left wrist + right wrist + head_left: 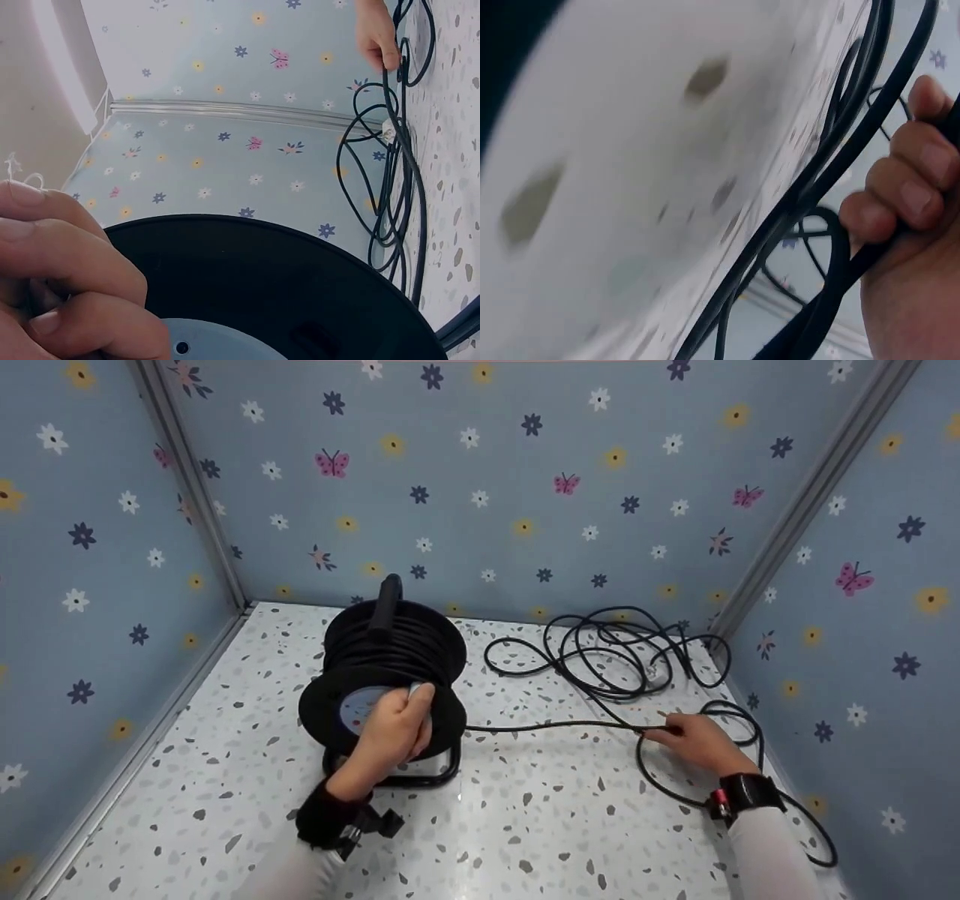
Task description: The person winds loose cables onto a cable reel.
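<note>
A black cable reel (390, 652) stands on its tube frame at the left of the speckled surface, with black cable wound round its drum. My left hand (394, 724) grips a small crank knob at the edge of the reel's front disc; the curled fingers (82, 277) mostly hide the knob in the left wrist view. Off to the right, my right hand (701, 742) holds the loose black cable (555, 725), which runs nearly straight from the reel. The right wrist view shows its fingers (907, 187) curled round the cable.
A tangled pile of black cable (607, 690) lies at the back right, with a pale plug (652, 671) among the loops. More cable loops (829, 840) lie near the right wall. Blue flower-patterned panels (495, 457) enclose the white speckled surface (517, 825) at the back and sides.
</note>
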The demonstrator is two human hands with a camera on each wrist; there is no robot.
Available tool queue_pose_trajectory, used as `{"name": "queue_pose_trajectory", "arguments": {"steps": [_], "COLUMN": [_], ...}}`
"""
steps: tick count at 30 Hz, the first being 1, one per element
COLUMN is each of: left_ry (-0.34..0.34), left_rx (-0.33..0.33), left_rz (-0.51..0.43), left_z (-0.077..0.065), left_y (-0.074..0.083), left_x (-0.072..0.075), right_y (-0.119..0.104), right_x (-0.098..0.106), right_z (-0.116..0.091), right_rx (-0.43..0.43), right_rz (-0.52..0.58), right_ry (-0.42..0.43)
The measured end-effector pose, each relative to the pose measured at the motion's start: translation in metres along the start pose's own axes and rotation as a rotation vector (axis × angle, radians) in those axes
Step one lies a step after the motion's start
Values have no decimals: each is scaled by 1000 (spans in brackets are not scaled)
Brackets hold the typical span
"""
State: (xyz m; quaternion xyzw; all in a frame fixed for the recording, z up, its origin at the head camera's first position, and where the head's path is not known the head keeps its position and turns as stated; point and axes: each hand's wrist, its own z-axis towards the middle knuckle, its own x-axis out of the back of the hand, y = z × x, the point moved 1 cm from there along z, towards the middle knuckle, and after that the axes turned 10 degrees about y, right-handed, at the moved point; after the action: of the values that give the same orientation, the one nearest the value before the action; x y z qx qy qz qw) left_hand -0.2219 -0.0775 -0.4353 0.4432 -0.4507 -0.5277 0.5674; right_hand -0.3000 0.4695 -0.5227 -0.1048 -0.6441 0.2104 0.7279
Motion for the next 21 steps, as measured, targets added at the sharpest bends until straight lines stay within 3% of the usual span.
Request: {"name": "queue_pose_trajectory", "arguments": {"steps": [12,18,21], "left_ry": [-16,-77,-91], "left_rx": [4,14,12], "left_rz": [13,16,63], "left_z": [-1,-2,-3], "left_y": [-4,-14,-19], "left_x": [-9,-18,-22], "right_y": [-1,-12,-22], "right_x": [-5,-16,-19], "right_z": [-7,-7,-3], "right_rx": [7,20,52], "right_rz": [10,36,29], "right_ry": [67,79,78]}}
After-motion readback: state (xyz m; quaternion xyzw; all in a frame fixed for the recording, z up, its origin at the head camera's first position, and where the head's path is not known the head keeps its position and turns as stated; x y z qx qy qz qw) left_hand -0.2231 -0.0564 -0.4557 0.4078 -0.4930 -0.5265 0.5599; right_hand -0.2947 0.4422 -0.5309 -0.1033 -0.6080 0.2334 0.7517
